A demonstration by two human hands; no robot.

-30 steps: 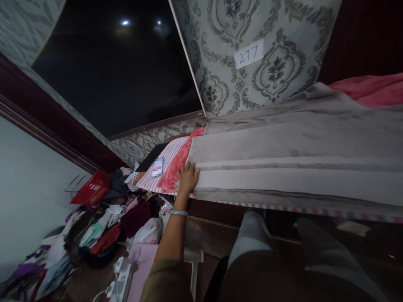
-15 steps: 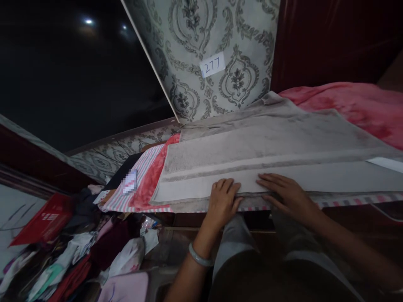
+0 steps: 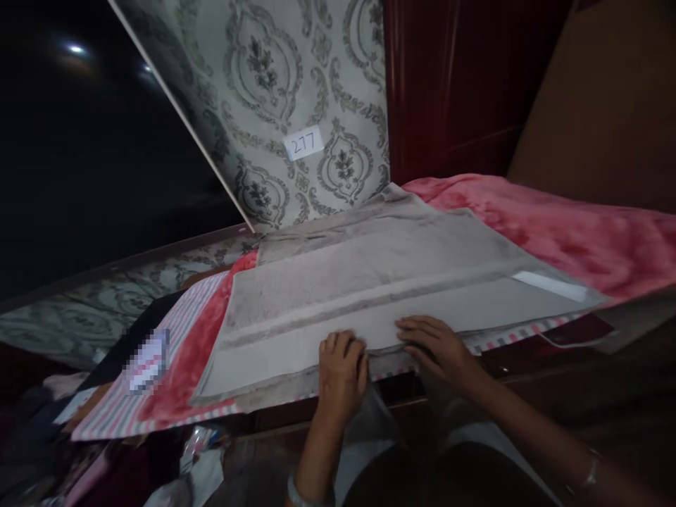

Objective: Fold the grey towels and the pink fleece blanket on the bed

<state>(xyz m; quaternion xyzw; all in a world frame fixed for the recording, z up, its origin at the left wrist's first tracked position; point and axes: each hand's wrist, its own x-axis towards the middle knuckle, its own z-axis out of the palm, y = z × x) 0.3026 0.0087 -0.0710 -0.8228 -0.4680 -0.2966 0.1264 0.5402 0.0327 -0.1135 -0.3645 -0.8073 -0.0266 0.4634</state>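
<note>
At left of the frame we note a striped cloth (image 3: 179,338) under a pink blanket (image 3: 554,232), with a grey towel (image 3: 370,282) spread flat across the frame centre and a paper tag marked 277 (image 3: 303,144) on the patterned wall above. At lower centre, our left hand (image 3: 342,370) curls its fingers over the towel's near edge, grasping the hem; just to its right, our right hand (image 3: 436,346) lies palm-down, fingers released, pressing the same edge. We judge the towel laid out and smoothed but no fold yet made.
</note>
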